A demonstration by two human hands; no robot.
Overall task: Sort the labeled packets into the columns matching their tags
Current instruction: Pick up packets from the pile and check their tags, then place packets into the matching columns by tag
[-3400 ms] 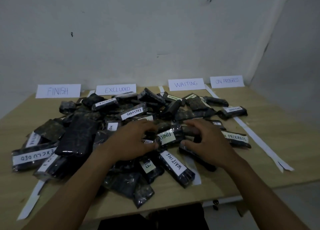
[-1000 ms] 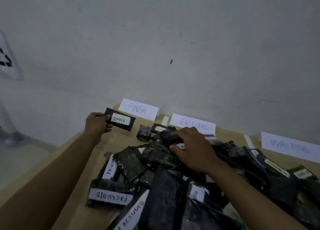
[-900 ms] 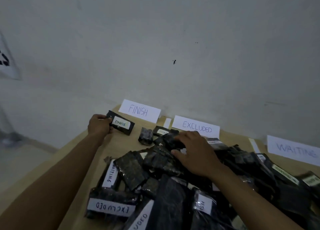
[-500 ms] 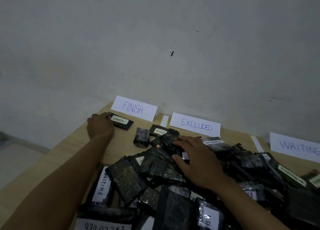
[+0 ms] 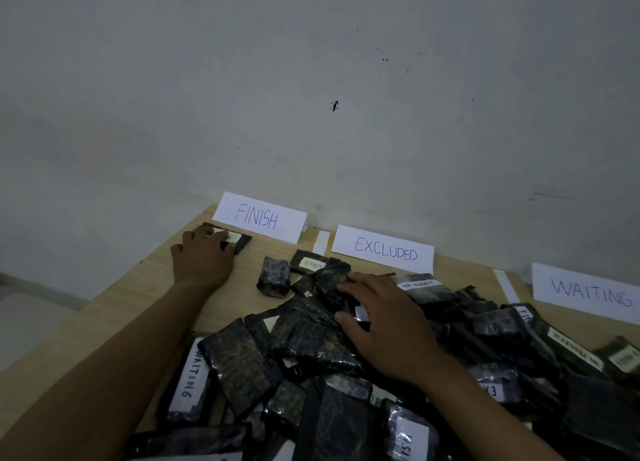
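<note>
packet [image 5: 243, 243] being pressed by flat left hand [image 5: 202, 263], best squared under FINISH card [image 5: 259, 218] | open right hand [image 5: 384, 325] being rested on pile [image 5: 304, 342]

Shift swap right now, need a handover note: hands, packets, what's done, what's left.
Left hand: fingers flat on a packet lying just before the FINISH card, its tag mostly covered.
Right hand: spread on the mixed pile, gripping nothing.
Done: that one packet sits in the FINISH column.
Left: nearly everything. The pile is unsorted, including the WAITING packet and the ON PROGRESS packet.
</note>
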